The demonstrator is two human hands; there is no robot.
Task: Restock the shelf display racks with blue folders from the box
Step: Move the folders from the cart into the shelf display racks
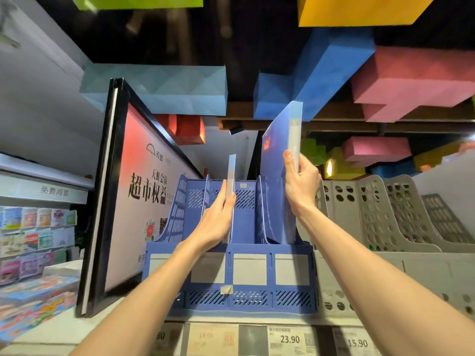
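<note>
A blue display rack (231, 268) with several upright slots stands on the shelf in front of me. My left hand (218, 219) grips a thin blue folder (230, 176) edge-on, standing upright in a middle slot. My right hand (302, 181) holds a second, larger translucent blue folder (277, 176) by its spine edge. That folder tilts to the right, with its lower end inside the rightmost slot. The box is not in view.
Grey racks (380, 217) line the shelf to the right. A black-framed poster board (133, 181) leans at the left of the blue rack. Price tags (290, 340) run along the shelf edge. Coloured blocks (411, 80) hang overhead. Stationery packs (36, 227) fill the far left.
</note>
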